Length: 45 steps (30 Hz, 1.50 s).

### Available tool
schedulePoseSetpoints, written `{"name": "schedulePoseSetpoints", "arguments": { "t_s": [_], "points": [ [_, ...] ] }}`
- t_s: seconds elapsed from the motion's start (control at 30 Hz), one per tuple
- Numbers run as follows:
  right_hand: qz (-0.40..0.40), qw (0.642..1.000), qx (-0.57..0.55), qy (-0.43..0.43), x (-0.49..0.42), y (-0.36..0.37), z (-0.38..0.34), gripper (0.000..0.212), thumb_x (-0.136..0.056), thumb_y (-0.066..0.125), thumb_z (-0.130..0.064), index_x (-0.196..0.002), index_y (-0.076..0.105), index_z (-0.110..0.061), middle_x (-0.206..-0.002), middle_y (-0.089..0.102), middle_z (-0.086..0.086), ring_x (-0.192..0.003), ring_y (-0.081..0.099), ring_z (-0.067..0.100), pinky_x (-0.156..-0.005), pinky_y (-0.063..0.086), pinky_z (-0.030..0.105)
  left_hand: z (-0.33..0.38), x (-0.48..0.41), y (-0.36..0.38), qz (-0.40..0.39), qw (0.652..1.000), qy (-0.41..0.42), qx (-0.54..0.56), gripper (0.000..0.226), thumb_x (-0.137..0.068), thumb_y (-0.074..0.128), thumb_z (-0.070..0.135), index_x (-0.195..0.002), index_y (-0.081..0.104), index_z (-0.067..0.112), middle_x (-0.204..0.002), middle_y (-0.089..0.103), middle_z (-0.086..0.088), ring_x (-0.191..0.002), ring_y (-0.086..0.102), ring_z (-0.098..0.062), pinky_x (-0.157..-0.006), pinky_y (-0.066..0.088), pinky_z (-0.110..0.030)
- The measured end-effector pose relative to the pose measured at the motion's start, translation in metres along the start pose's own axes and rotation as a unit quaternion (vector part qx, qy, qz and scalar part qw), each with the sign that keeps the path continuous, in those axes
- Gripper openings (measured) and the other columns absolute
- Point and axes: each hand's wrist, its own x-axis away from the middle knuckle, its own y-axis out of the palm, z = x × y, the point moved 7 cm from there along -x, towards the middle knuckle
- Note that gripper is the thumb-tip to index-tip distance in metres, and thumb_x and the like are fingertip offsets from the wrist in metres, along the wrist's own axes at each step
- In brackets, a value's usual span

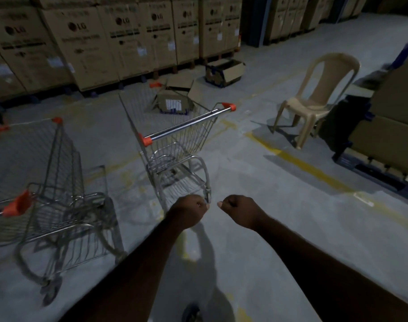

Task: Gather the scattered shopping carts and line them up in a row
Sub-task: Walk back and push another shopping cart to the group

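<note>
Carts number two, left cart [59,182] and centre cart [182,129]; left hand [189,211], right hand [239,211]: both grips clenched empty.

One head-worn wide-angle cam, pitched forward and down. Forearms enter from the bottom edge; left hand [190,211] and right hand [239,211] sit close, lower centre. Floor [279,228] fills most of frame, cart [177,145] just beyond, stacked boxes [82,43] along the far top edge.

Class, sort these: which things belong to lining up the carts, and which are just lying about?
Job: silver wire shopping cart with orange handle ends, centre; matching wire cart, left.
Lying about: beige plastic chair; open cardboard box on floor; stacked brown cartons.
</note>
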Motion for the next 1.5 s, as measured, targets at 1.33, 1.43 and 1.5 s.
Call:
{"name": "schedulePoseSetpoints", "arguments": {
  "t_s": [1.33, 1.43, 1.5],
  "points": [
    [-0.013, 0.910, 0.359, -0.209, -0.434, -0.096, -0.074, 0.087, -0.087, 0.001, -0.081, -0.088, 0.066, -0.024, -0.098, 0.073, 0.008, -0.103, 0.067, 0.028, -0.105, 0.035, 0.047, -0.096, -0.299, -0.130, 0.156, 0.957, -0.163, -0.185, 0.070, -0.093, 0.030, 0.074, -0.099, 0.067, 0.015, -0.101, 0.071, -0.012, -0.103, 0.064, -0.036, -0.088, 0.051, -0.044],
    [-0.030, 0.927, 0.333, -0.170, -0.424, -0.092, -0.074, 0.060, -0.096, 0.020, -0.072, -0.080, 0.057, -0.028, -0.100, 0.073, 0.008, -0.105, 0.066, 0.026, -0.107, 0.031, 0.047, -0.101, -0.296, -0.130, 0.121, 0.962, -0.153, -0.193, 0.074, -0.093, 0.026, 0.076, -0.106, 0.065, 0.014, -0.107, 0.069, -0.012, -0.106, 0.062, -0.035, -0.090, 0.051, -0.045],
    [-0.035, 0.931, 0.330, -0.149, -0.418, -0.090, -0.072, 0.059, -0.096, 0.020, -0.073, -0.081, 0.056, -0.028, -0.103, 0.073, 0.008, -0.108, 0.065, 0.026, -0.110, 0.029, 0.050, -0.104, -0.294, -0.130, 0.121, 0.960, -0.145, -0.207, 0.077, -0.091, 0.022, 0.078, -0.107, 0.065, 0.016, -0.109, 0.068, -0.010, -0.108, 0.061, -0.034, -0.092, 0.050, -0.047]
  ]
}}
